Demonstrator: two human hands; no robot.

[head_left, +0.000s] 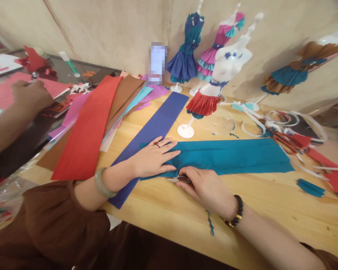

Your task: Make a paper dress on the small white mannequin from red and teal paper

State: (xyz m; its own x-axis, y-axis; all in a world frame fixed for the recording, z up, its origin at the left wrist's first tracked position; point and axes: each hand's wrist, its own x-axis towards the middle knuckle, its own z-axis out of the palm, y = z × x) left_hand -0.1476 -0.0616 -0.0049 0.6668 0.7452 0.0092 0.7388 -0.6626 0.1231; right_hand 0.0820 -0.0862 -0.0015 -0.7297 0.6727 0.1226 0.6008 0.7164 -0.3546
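My left hand (157,157) lies flat with fingers spread on a long strip of teal crepe paper (231,155). The strip runs to the right across the wooden table, and its left end overlaps a blue-violet paper strip (157,118). At the lower edge of the teal strip, my right hand (204,185) is closed around a small knife with a dark brown handle (185,179). Its short silver blade points left, beside the paper's edge below my left hand. Whether the blade touches the paper is hard to tell.
Red paper (86,131) and other coloured sheets lie left. A half-dressed white mannequin (232,60) stands behind the teal strip, near other dressed ones. Orange-handled scissors (285,142) and white ribbons lie right. Another person's hand (30,93) is at the far left.
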